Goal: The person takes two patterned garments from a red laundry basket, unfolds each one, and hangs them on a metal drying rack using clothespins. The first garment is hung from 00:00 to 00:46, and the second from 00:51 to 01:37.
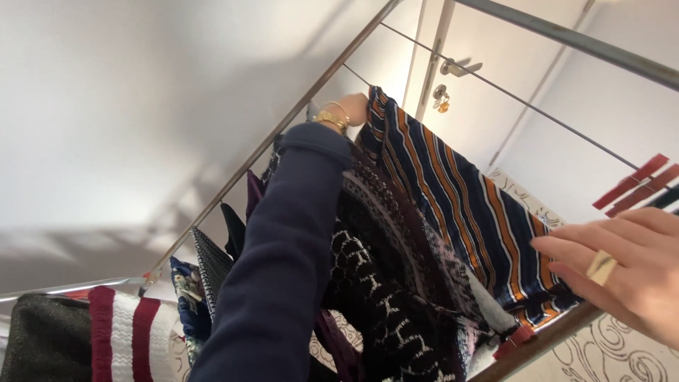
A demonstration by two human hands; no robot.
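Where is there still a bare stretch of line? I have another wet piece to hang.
Free: the upper line running toward the red pegs, above the striped cloth. Also the short stretch beyond the left hand, toward the rack's rail. Crowded: everything below the striped cloth, dark patterned garments packed together. The right hand covers the cloth's near end.

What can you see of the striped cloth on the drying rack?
The striped cloth is navy with orange and thin white stripes, a soft woven or knit fabric. It hangs draped over a wire of the metal drying rack, spread fairly flat and running diagonally. The left hand, at the end of a navy sleeve, grips its far corner at the wire; the right hand touches its near edge with fingers extended. Dark patterned garments hang beside it.
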